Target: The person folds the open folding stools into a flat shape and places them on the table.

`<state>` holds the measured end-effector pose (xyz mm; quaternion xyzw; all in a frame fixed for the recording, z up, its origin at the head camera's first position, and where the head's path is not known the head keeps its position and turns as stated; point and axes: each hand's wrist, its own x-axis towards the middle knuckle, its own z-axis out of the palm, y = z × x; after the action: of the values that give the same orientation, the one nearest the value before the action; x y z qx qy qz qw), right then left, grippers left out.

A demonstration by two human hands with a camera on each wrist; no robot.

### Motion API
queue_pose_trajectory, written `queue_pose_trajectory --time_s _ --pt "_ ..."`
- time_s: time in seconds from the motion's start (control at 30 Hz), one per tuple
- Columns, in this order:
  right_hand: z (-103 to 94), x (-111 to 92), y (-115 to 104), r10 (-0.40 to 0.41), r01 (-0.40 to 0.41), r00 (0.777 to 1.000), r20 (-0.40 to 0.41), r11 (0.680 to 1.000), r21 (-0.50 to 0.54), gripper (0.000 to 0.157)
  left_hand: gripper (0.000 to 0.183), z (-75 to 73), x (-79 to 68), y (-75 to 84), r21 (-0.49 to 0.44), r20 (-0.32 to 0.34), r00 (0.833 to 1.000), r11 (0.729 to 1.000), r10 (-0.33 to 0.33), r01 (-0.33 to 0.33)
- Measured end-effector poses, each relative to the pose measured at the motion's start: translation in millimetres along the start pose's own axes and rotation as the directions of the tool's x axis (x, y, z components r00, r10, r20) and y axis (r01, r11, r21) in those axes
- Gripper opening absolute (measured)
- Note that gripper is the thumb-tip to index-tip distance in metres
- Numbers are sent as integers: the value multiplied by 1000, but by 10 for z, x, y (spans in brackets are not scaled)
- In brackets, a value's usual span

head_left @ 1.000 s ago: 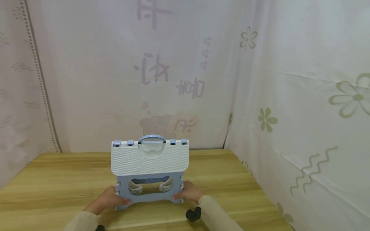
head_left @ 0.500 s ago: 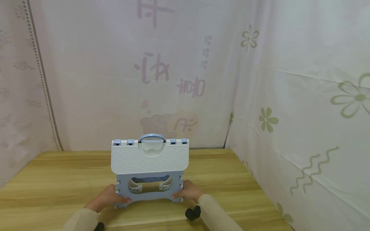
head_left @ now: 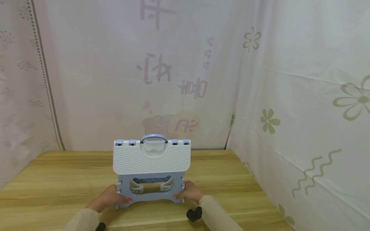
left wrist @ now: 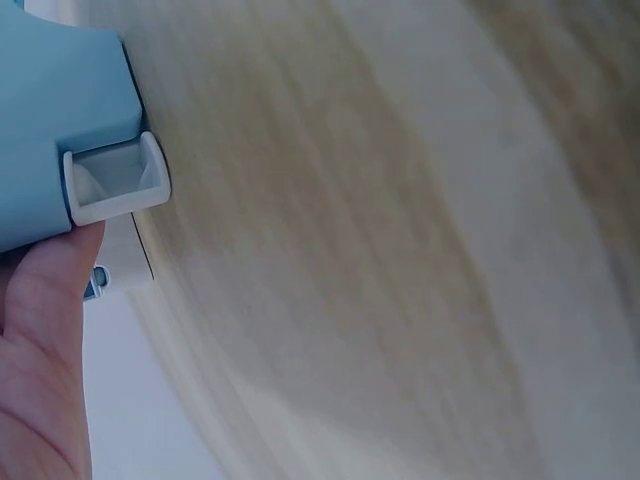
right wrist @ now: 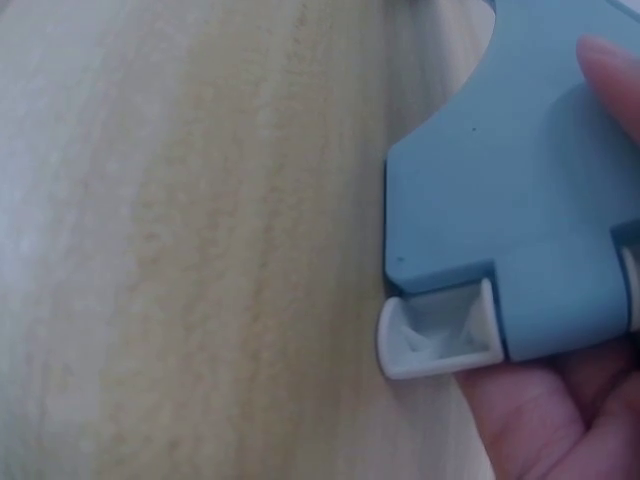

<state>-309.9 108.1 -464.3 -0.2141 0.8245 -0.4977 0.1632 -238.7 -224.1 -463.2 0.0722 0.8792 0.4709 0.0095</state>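
A white and light-blue plastic folding stool [head_left: 151,162] stands on the table in the head view. Its white woven-textured top panel hangs over the front, and a blue carry handle [head_left: 154,137] arches above it. Below shows the blue leg panel [head_left: 151,196] with a cut-out. My left hand [head_left: 111,196] grips the left leg edge, thumb across the front; my right hand [head_left: 191,191] grips the right edge likewise. In the left wrist view the blue leg [left wrist: 60,110] is near the tabletop. The right wrist view shows the other leg foot [right wrist: 440,340] at the table surface.
The wood-grain table [head_left: 72,173] spreads around the stool. A printed curtain [head_left: 101,80] hangs behind its far edge, and a flowered curtain [head_left: 303,112] lines the right side. A black wrist piece [head_left: 194,214] sits by the right sleeve.
The head view has shifted slightly, so everything appears a little farther right. Both hands keep their hold on the stool, which shows no clear movement on the table.
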Motion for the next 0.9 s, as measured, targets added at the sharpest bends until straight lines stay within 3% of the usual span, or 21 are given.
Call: queue_pose_trajectory --time_s 0.47,0.67,0.9 --pt "-5 23 49 -2 1 1000 20 1000 21 43 42 -27 -26 23 -27 23 999 999 -41 42" --pt "2 -5 49 -18 18 1000 0 999 29 40 38 -13 -6 32 6 6 1000 1000 -7 7" --pt "-10 5 47 -28 28 1000 3 1000 15 36 33 11 -20 21 -20 -17 1000 1000 -11 10"
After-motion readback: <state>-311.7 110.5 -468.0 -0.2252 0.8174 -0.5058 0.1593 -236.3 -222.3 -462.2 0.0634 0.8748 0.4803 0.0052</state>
